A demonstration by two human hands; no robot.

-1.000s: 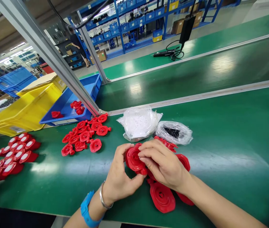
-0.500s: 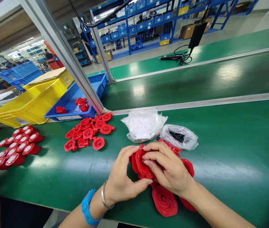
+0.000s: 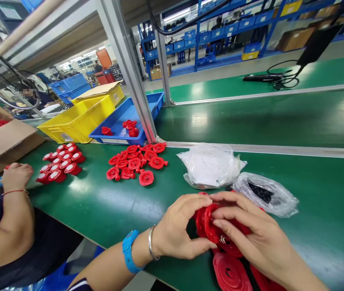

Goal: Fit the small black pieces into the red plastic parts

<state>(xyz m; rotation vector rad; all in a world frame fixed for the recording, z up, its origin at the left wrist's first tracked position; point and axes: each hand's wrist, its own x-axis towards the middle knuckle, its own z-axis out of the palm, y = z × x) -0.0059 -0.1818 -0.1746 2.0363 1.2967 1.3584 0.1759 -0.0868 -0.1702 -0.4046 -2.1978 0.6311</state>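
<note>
My left hand [image 3: 179,230] and my right hand [image 3: 255,236] together grip a round red plastic part [image 3: 209,222] just above the green table [image 3: 105,202]. Fingers of both hands wrap its rim, hiding much of it. More red round parts [image 3: 231,275] lie under and in front of my hands. Behind them sit a clear bag of white pieces [image 3: 209,165] and a clear bag of small black pieces [image 3: 264,194].
A loose pile of red parts [image 3: 135,163] and a group of red parts with white faces [image 3: 61,161] lie to the left. A blue tray [image 3: 123,127], a yellow bin [image 3: 79,119] and a cardboard box [image 3: 0,141] stand behind. A co-worker's arm [image 3: 15,190] rests at the left edge.
The view has swung left, bringing a co-worker and a cardboard box into sight. My hands still hold the red part, now turned more edge-on and lower right in the picture.
</note>
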